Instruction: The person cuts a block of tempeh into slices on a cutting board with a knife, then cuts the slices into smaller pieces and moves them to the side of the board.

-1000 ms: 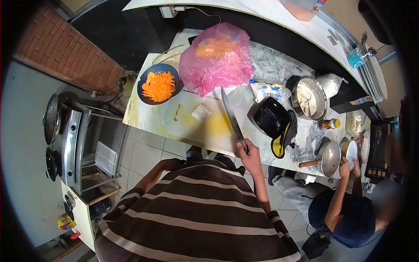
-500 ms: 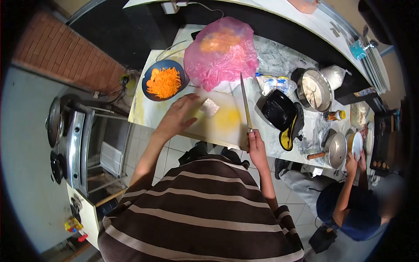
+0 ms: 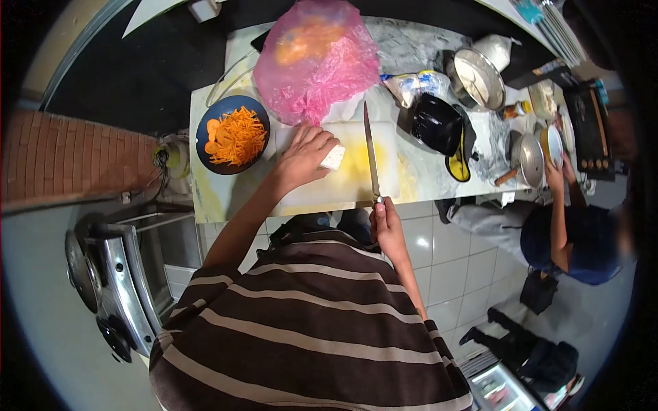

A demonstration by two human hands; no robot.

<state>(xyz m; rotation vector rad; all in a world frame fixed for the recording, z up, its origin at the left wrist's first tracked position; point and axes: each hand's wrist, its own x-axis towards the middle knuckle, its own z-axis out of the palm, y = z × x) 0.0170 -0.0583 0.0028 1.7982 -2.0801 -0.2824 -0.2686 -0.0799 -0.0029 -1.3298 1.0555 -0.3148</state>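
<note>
Cutting board (image 3: 356, 188), knife (image 3: 370, 154), white block (image 3: 334, 157)

Red brick wall (image 3: 68, 164) over on the left. White tiled floor (image 3: 452, 274) down below. A pale marble-topped table (image 3: 212, 192) stretches across the middle, and there's a steel stove (image 3: 127, 288) at lower left, near the table's end.

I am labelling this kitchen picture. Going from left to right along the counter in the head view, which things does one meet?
Along the counter: plate of carrot → left hand → white block → knife → black pan → steel pot.
</note>
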